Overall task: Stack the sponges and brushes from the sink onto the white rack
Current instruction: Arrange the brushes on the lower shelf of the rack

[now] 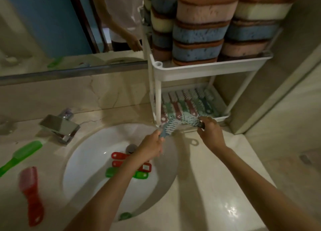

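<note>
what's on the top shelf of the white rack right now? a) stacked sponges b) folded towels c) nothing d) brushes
a: the top shelf of the white rack is packed with stacked sponges in blue, pink and cream, while the brushes lie on the lower shelf.

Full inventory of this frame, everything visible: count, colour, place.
white rack: one, two tiers, on counter right of sink
sponges: many, blue, pink and cream, stacked on top tier
brushes on lower tier: several, red and teal, in a row
sink: one, white, centre
brushes in sink: about four, red and green, near drain
faucet: one, chrome, left of sink
green brush: one, counter far left
red brush: one, counter left
mirror: one, behind counter
left hand: holds teal brush
right hand: holds second teal brush
</note>
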`<act>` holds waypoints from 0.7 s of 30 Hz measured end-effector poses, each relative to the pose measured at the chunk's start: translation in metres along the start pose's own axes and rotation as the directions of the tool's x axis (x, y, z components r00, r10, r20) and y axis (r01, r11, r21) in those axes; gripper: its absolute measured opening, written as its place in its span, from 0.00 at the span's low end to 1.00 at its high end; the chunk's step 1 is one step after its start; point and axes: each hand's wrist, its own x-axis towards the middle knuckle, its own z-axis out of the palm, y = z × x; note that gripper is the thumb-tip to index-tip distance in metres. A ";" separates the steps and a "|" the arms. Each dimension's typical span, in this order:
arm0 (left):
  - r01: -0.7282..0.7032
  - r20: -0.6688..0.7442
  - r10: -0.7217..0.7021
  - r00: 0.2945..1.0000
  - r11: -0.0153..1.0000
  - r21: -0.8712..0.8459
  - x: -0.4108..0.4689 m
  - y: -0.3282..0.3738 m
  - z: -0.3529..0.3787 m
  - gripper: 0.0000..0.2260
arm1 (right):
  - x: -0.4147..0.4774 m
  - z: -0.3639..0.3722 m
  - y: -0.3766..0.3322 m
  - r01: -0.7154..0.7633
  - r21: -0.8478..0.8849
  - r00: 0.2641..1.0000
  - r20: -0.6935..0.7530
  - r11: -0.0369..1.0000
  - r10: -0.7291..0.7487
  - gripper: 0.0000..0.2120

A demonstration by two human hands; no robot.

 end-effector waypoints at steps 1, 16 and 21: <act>0.007 -0.016 -0.007 1.000 1.000 -0.004 0.005 0.006 0.004 0.11 | 0.011 -0.002 0.002 0.033 -0.004 0.999 0.005 0.999 -0.033 0.19; 0.177 -0.174 -0.204 0.963 0.971 -0.159 0.041 0.016 0.019 0.14 | 0.096 0.038 -0.011 0.331 -0.126 0.830 0.510 0.935 -0.226 0.18; 0.162 -0.201 -0.203 0.958 0.966 -0.201 0.044 0.016 0.019 0.13 | 0.097 0.037 -0.015 0.310 -0.030 0.759 0.609 0.950 -0.228 0.18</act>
